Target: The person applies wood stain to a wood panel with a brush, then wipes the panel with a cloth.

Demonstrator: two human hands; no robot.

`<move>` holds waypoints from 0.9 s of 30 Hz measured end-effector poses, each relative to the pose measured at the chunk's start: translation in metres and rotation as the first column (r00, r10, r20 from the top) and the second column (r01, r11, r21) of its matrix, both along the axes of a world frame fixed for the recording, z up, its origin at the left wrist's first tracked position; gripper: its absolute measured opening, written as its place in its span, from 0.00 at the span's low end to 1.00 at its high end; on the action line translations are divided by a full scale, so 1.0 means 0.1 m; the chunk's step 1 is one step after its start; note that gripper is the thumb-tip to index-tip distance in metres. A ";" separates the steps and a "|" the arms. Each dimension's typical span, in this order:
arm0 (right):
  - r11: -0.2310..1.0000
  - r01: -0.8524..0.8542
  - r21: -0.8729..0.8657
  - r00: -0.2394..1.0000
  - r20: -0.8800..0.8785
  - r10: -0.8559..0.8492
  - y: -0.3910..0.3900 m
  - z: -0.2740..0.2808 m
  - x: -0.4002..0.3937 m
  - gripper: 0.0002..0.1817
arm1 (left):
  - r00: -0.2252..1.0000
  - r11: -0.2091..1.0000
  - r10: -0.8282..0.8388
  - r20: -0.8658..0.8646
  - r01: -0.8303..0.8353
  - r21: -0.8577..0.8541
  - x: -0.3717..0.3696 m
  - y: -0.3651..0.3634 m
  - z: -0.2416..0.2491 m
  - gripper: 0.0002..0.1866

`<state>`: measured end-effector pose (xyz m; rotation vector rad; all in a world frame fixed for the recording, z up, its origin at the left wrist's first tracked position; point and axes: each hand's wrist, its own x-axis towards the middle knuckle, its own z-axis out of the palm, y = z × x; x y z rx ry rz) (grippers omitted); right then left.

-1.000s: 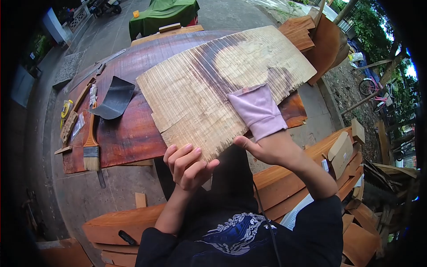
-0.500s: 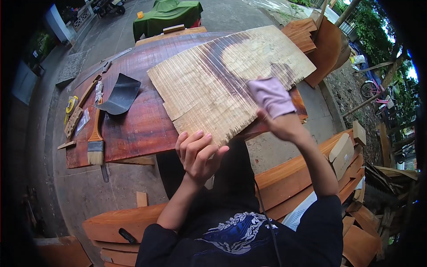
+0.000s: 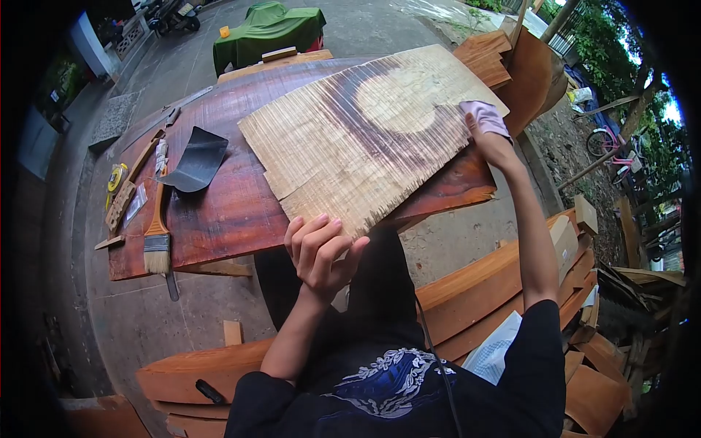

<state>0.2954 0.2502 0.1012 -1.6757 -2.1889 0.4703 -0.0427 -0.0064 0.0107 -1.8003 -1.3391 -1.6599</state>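
Observation:
A thin, pale wooden board (image 3: pixel 314 139) with dark streaks and a ragged near edge rests at a slant over a reddish-brown wooden slab. My left hand (image 3: pixel 319 252) grips its near corner, fingertips on the top face. At the board's far right corner, my right hand (image 3: pixel 496 150) has its fingers closed on a crumpled lavender cloth (image 3: pixel 485 117), pressed against the surface. Part of that hand's fingers is hidden by the cloth.
The reddish slab (image 3: pixel 212 226) carries a flat paintbrush (image 3: pixel 157 233), a bent black sheet (image 3: pixel 196 160), a yellow tape measure (image 3: pixel 115 177) and a knife (image 3: pixel 172 115). Stacked curved planks (image 3: pixel 467 285) lie at the right near my legs. A green-covered object (image 3: pixel 266 36) stands beyond.
My right hand has slid the cloth away and to the right along the board, to its far right corner. The left hand keeps its hold on the near corner.

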 end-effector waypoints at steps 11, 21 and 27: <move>0.962 -0.273 -0.031 0.961 0.034 0.274 -0.13 0.24 -0.46 0.45 | 1.000 1.000 -0.011 -0.018 0.011 -0.008 -0.01 -0.02 0.02 0.18; 0.858 -0.513 -0.009 0.847 0.154 0.509 -0.74 0.47 -1.23 0.48 | 1.000 1.000 0.006 -0.009 -0.006 0.002 0.02 -0.01 0.03 0.18; 0.968 0.009 -0.249 0.999 -0.039 -0.019 0.21 0.40 -0.46 0.46 | 1.000 1.000 -0.015 -0.011 0.015 -0.006 -0.02 -0.02 0.03 0.18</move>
